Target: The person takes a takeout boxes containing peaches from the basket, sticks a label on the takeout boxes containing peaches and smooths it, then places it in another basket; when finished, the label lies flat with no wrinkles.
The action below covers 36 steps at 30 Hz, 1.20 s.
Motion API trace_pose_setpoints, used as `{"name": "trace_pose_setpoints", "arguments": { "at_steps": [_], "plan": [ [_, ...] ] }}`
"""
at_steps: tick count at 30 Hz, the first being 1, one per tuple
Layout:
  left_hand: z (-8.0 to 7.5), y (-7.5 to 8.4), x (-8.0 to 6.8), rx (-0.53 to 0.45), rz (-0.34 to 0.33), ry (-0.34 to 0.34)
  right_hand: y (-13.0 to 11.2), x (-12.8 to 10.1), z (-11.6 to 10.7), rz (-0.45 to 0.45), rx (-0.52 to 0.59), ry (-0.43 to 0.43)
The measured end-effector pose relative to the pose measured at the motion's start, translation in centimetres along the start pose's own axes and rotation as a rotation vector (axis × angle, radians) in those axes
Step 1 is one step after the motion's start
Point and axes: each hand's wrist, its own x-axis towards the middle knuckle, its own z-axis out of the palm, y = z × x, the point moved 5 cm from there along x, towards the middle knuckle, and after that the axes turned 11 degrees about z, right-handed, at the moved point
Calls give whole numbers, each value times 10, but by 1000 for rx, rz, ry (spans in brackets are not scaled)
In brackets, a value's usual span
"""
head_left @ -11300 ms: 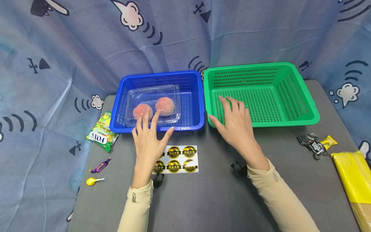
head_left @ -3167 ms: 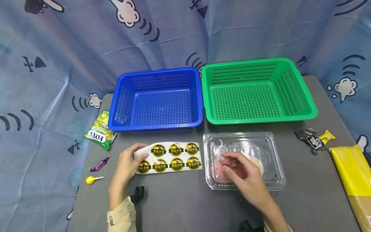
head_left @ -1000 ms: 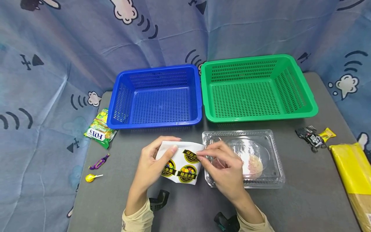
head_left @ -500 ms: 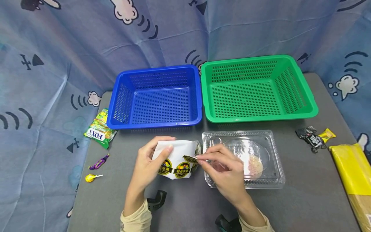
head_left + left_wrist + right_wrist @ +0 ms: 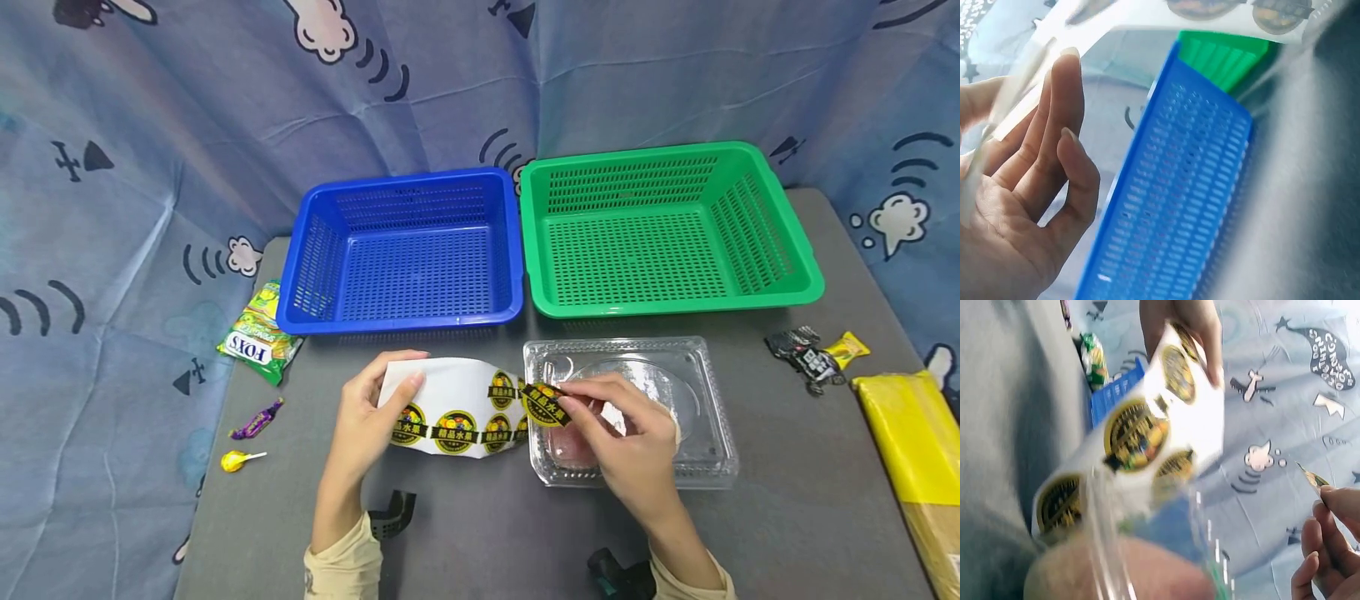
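Pinched between the right hand's (image 5: 630,429) fingertips was a round sticker (image 5: 546,403), now fully off the sheet it was only lifting from half a second before. It hung over the clear fruit box's (image 5: 705,417) near-left corner. Beside it, the left hand (image 5: 367,417) gripped the sticker sheet (image 5: 457,408) by its far end, flatter than earlier.

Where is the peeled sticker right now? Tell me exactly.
In the head view, the peeled sticker is pinched in the right hand, over the left edge of the clear fruit box, just right of the sticker sheet.
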Motion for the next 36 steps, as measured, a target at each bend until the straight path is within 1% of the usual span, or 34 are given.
{"name": "trace_pose_setpoints", "arguments": {
  "at_steps": [4,8,12,15,19,25,28,30,32,34,36],
  "plan": [
    [-9,-12,-1,30,-40,30,5,2,-14,11,3,29],
    [-19,-24,-3,80,-94,88,8,4,-26,27,2,51],
    [-32,-38,-4,184,-170,131,10,5,-36,40,-17,75],
    [-40,-46,-5,269,-204,122,12,6,-43,39,-59,99],
    [-47,-56,-6,336,-228,94,16,6,-51,36,-126,127],
    [-53,-68,-6,431,-284,72,22,7,-61,28,-159,112],
    [-54,-71,-7,498,-298,68,23,8,-65,35,-205,91],
    [-53,-73,-7,549,-296,61,24,8,-67,57,-249,78],
    [-52,-74,-7,594,-280,62,25,8,-69,76,-289,68],
    [-50,-74,-7,611,-263,69,26,9,-70,101,-329,59],
    [-48,-72,-6,620,-239,95,28,8,-70,123,-363,49]
  ]
}}
